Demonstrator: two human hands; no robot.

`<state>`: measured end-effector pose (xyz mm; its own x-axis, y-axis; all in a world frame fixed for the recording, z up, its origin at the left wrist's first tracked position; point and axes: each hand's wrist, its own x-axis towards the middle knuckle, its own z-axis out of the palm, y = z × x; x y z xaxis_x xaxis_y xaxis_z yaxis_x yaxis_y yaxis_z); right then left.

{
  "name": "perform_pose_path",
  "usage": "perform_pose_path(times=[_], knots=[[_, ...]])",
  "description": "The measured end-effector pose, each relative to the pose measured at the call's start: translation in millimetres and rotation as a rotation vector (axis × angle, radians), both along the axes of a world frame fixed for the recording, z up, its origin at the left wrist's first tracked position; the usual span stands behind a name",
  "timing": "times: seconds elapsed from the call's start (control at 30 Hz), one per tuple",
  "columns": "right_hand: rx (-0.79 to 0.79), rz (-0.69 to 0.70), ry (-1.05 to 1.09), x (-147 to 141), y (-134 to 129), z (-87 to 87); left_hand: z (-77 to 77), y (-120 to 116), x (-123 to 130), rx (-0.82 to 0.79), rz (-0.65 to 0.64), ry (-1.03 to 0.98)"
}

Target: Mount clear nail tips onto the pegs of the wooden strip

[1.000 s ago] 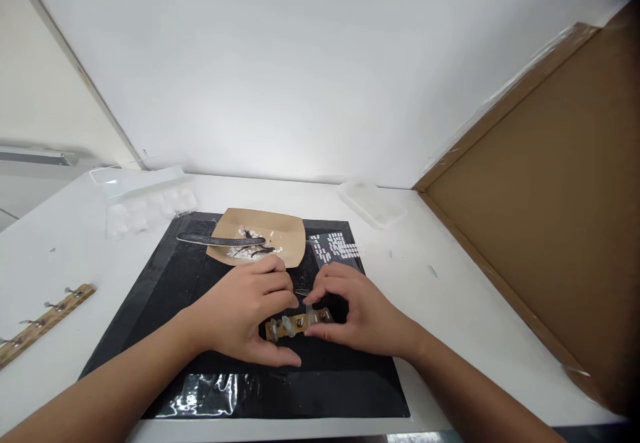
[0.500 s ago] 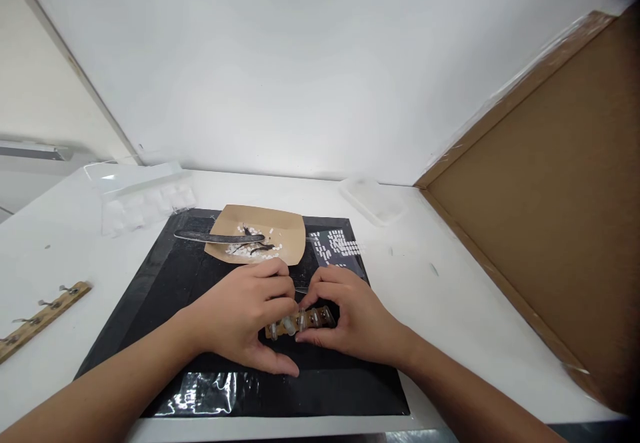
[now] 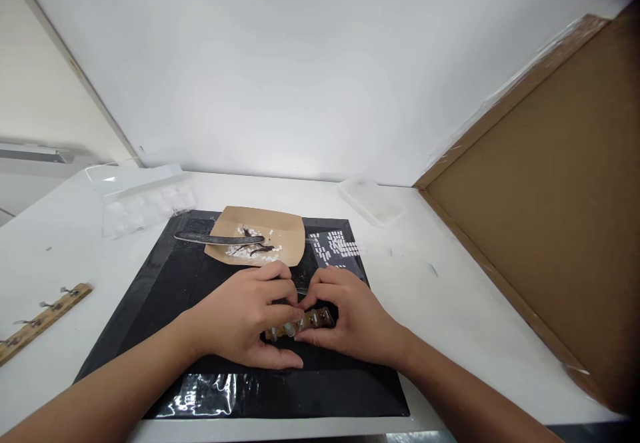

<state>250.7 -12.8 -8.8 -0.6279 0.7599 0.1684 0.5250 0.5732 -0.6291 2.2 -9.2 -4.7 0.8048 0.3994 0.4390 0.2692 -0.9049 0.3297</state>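
Observation:
A short wooden strip (image 3: 319, 318) carries several clear nail tips (image 3: 289, 328) in a row, standing low over the black mat (image 3: 300, 390). My right hand (image 3: 345, 313) is closed around its right part, thumb on the near side and fingers on the far side. My left hand (image 3: 255, 313) curls over the left part, its index fingertip against one of the tips. The left thumb stretches out on the near side, apart from the strip. What lies beneath the curled left fingers is hidden.
Beyond my hands, a brown paper tray (image 3: 295, 223) holds small white pieces and dark strands, with a nail file (image 3: 215, 238) across it. A dark card (image 3: 330, 256) bears white tabs. Another wooden strip (image 3: 45, 323), clear packaging (image 3: 147, 203) and a translucent tray (image 3: 373, 200) lie around.
My left index finger has shifted slightly right, over the middle nail tips, and the left thumb has come up a little. My right hand stays at the strip.

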Motion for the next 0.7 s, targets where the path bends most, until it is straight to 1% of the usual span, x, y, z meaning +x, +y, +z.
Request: perform_pose_path(times=[0.2,0.37,0.5,0.6,0.7], knots=[[0.002,0.002,-0.001,-0.1,0.2,-0.9,0.6,-1.3,1.7,0.034,-0.041,0.035],[-0.008,-0.009,-0.011,-1.3,-0.4,0.9,6.5,-6.8,5.2,0.053,-0.009,0.127],[-0.006,-0.011,-0.013,-2.4,-0.8,0.9,9.9,-12.9,9.2,0.157,0.025,0.242],[-0.012,-0.004,-0.018,-2.8,-1.3,0.8,10.1,-15.4,12.3,0.232,0.038,0.266],[-0.017,-0.006,-0.028,-2.6,-1.8,0.6,9.8,-16.6,14.8,0.259,0.033,0.265]])
